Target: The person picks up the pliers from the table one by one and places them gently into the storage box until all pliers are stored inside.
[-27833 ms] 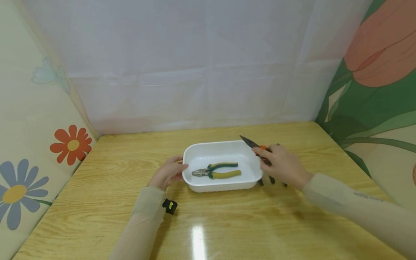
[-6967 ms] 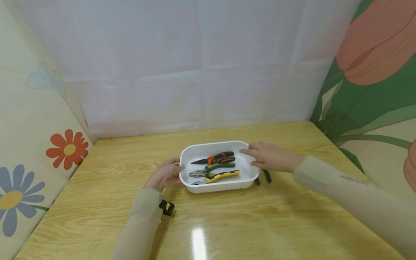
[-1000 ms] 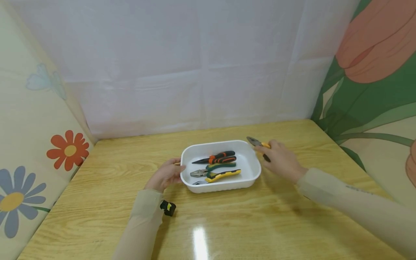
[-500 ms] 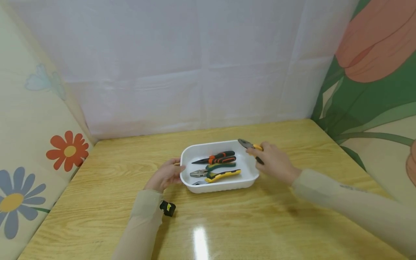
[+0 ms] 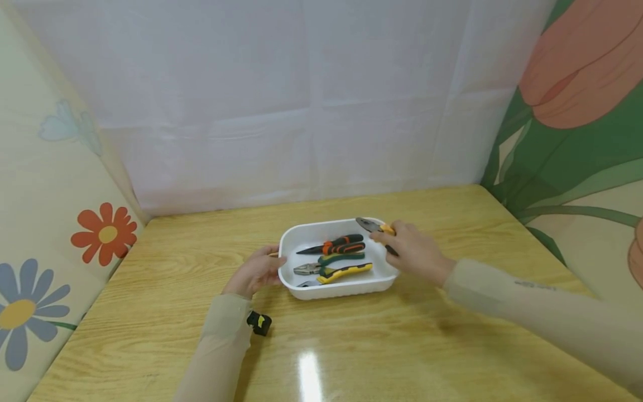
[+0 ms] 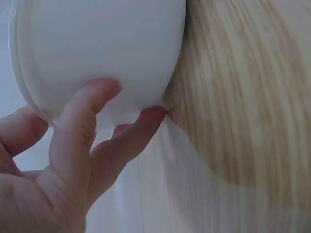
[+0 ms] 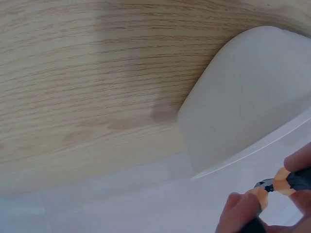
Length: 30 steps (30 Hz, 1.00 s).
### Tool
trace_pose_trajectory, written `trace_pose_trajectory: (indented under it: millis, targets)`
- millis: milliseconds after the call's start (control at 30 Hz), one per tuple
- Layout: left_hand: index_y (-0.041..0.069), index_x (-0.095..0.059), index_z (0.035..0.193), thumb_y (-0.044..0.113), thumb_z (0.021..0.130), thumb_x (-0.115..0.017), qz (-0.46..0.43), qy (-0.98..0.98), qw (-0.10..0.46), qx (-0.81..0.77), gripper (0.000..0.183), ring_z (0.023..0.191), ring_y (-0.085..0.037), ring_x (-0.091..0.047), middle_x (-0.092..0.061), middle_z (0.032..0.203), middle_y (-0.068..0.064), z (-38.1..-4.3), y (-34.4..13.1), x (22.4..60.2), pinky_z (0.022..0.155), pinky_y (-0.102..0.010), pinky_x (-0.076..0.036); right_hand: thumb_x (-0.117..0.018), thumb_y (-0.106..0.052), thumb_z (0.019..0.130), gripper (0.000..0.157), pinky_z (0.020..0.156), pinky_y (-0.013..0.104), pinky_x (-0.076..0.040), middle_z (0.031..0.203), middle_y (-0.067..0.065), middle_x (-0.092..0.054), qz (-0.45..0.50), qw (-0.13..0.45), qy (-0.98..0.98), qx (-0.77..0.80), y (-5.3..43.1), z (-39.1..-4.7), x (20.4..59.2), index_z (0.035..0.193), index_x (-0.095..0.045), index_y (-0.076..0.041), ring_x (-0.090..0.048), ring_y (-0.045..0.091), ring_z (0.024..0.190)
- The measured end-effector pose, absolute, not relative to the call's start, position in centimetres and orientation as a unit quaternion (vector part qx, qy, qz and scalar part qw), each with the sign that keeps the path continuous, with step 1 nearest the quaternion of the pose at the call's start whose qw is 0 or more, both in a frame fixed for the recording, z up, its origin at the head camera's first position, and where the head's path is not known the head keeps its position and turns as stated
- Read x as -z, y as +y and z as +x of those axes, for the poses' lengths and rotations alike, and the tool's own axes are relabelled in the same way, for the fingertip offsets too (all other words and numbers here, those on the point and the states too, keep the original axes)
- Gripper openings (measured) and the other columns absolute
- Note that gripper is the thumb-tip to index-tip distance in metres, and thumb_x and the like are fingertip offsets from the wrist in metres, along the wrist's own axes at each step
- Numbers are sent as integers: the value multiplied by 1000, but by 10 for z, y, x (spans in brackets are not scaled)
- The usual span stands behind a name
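A white plastic tray sits on the table. My left hand grips its left end, thumb at the rim and fingertips against the outer wall. Over the tray's right end, my right hand holds pliers with yellow-orange and black handles, their metal nose pointing left. Inside the tray lie long-nose pliers with black and orange handles, green-handled combination pliers, and a yellow and black handled tool whose metal end is partly hidden by the front wall.
A small black object with a yellow mark is beside the left wrist. The wooden table meets a white cloth backdrop at the back. Floral panels stand at both sides.
Over the last second my right hand has carried the pliers leftward, from beside the tray to over its right end. Earlier, the long-nose pliers and yellow-handled tool came into the tray. The left hand stays put.
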<state>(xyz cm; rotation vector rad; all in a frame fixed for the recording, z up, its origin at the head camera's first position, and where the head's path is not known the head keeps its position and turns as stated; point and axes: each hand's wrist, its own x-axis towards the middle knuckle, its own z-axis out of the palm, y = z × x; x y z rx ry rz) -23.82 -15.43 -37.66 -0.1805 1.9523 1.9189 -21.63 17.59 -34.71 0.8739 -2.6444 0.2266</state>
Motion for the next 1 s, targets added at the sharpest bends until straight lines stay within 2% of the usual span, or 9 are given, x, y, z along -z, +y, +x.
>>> trace_pose_trajectory:
  millis: [400, 633, 1000]
  targets:
    - [-10, -29, 144, -2, 98, -47, -53, 695, 197, -689, 50, 79, -17, -62, -48, 129, -30, -237, -155, 378, 63, -25, -57, -65, -1, 81, 37, 45, 31, -40, 89, 18, -54, 341, 196, -916, -78, 169, -219, 348, 117, -68, -10, -46, 25, 69]
    - [-9, -30, 143, -1, 98, -47, -57, 695, 200, -688, 49, 77, -16, -61, -48, 129, -29, -240, -155, 379, 59, -23, -56, -64, -3, 83, 36, 48, 27, -37, 88, 15, -52, 369, 181, -910, -58, 164, -222, 346, 118, -69, -12, -41, 20, 67]
    - [-9, -29, 144, 0, 99, -46, -57, 696, 199, -687, 50, 77, -15, -61, -47, 131, -30, -240, -156, 379, 59, -23, -56, -70, -7, 84, 34, 47, 29, -43, 95, 17, -57, 396, 185, -898, -47, 158, -228, 348, 117, -71, -13, -49, 22, 70]
